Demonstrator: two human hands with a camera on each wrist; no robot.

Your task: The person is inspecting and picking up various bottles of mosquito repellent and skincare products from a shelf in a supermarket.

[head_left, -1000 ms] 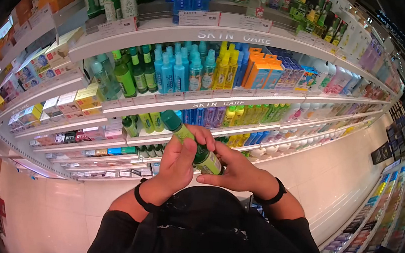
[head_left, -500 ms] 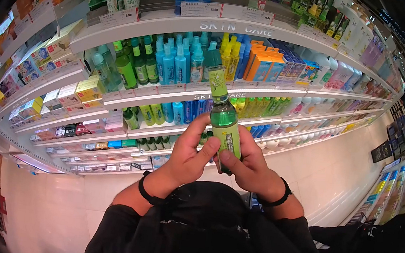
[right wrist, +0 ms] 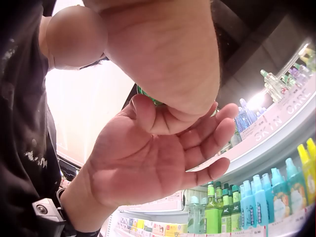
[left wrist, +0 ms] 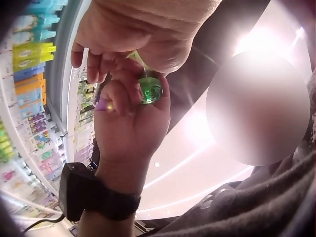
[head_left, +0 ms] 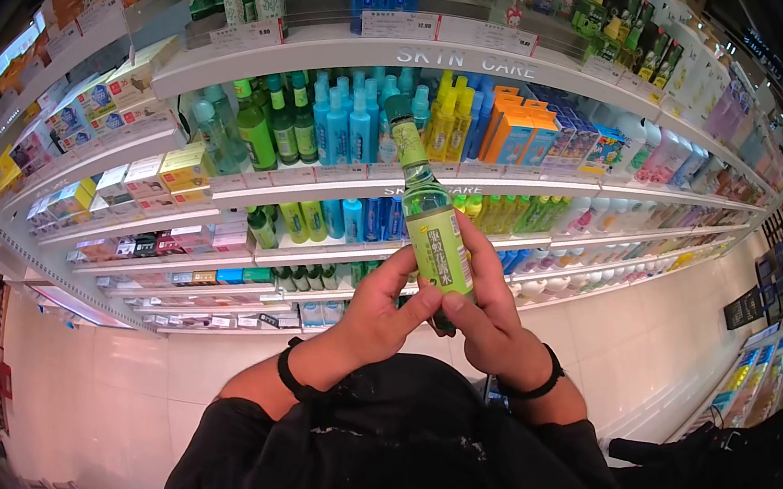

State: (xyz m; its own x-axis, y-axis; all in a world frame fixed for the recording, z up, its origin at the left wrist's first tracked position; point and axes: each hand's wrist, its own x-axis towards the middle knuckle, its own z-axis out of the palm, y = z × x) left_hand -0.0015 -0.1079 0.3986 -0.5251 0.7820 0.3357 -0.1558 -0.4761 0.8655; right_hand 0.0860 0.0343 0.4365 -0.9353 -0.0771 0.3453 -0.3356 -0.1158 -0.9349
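Observation:
A green glass bottle [head_left: 434,240] with a light-green label and dark green cap is held between both hands, label facing up, cap end pointing away and slightly left. My left hand [head_left: 379,309] grips its lower left side, thumb on the label's bottom edge and fingers behind. From the other side, my right hand [head_left: 491,319] holds it, thumb next to the left thumb near the base. The round bottle base [left wrist: 151,90] shows between the hands in the left wrist view. In the right wrist view, most of the bottle is hidden behind the right hand [right wrist: 158,54].
Shelves marked SKIN CARE [head_left: 465,63] stand ahead, lined with blue spray bottles [head_left: 337,127], green bottles [head_left: 252,127] and orange boxes [head_left: 520,132]. Small cartons [head_left: 183,170] fill the left shelves. Another person's dark sleeve [head_left: 703,473] appears at the lower right, beside another shelf unit [head_left: 767,379].
The bottle, earlier tilted left with the left hand around its upper part, has turned label up. Both hands now grip its lower end. Since half a second ago it has tipped slightly left.

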